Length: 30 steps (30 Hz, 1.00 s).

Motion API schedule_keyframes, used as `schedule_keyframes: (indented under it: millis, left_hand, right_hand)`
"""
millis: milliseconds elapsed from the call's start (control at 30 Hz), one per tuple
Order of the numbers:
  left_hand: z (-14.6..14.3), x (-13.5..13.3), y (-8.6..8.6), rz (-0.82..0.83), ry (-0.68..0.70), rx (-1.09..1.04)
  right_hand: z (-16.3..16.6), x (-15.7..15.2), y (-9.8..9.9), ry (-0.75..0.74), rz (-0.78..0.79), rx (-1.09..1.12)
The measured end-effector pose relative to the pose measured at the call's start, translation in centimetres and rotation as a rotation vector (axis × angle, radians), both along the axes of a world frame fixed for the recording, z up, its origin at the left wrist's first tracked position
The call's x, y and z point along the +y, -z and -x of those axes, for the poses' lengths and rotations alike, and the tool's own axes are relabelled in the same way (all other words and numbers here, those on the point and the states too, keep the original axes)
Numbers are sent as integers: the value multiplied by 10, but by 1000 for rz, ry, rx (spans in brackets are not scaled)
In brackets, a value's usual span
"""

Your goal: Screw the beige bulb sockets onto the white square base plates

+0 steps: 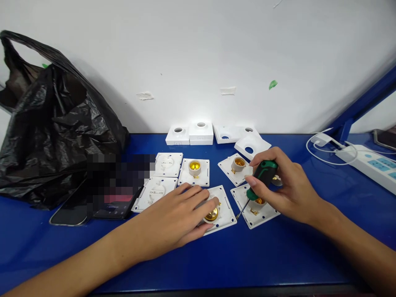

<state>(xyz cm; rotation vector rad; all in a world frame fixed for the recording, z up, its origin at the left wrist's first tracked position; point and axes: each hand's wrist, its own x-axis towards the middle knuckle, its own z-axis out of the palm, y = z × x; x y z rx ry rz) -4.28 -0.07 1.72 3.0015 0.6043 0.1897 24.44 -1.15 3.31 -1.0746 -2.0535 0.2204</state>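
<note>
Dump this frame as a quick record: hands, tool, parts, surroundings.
left grip: fingers around a brass-lined lamp socket on a white square base plate
right grip: holding a green-and-black screwdriver
screwdriver tip: down by that plate's right corner; contact unclear
nearby: more socketed plates
along wall: white covers with round holes
far left: black plastic bag, two phones
far right: white power strip
surface: blue table

Covers lie behind the socket plates, bag left, power strip right.
</note>
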Motion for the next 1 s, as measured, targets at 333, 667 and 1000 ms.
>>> schedule_keyframes:
  millis: [333, 667, 1000]
  left_hand:
    - [0, -2, 1, -80, -1, -16]
    - [1, -2, 5, -99, -1, -3]
    - [2, -3, 4, -93, -10, 0]
  right_hand:
    - [0, -5, -5, -7, -52, -59]
    - [0, -9, -9, -16, -83, -117]
    - [0, -13, -12, -11, -97, -151]
